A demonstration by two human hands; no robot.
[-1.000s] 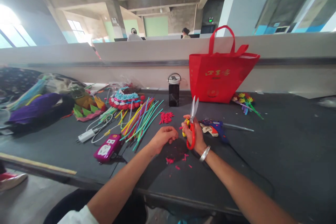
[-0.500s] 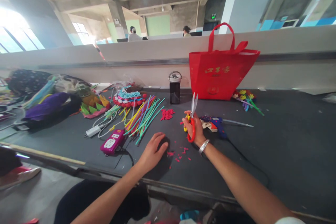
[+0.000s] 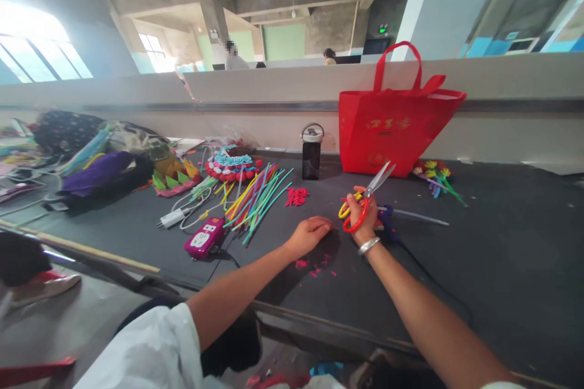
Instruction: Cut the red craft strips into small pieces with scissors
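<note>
My right hand [image 3: 368, 222] is closed on a pair of scissors [image 3: 365, 199] with red and yellow handles. Their blades are parted and point up to the right, above the dark table. To the left, my left hand [image 3: 311, 236] hovers low with its fingers drawn together. Whatever it may pinch is hidden. Small red scraps [image 3: 314, 267] lie scattered below that hand. Beyond it is a heap of short red pieces [image 3: 297, 196]. Partly behind my right hand lies a dark blue glue gun [image 3: 387, 222], a clear glue stick [image 3: 422, 217] extending to its right.
A bundle of coloured pipe cleaners [image 3: 258, 200] and a purple power box [image 3: 204, 238] lie at left. A dark bottle [image 3: 311, 155] and red bag [image 3: 392, 127] stand behind. Small craft flowers [image 3: 437, 176] lie beside the bag. A black cord [image 3: 431, 276] crosses the right side.
My left hand has moved right and away from me, its fingers now closer together. My right hand has shifted right and turned the scissors, whose blades now tilt right and open wider.
</note>
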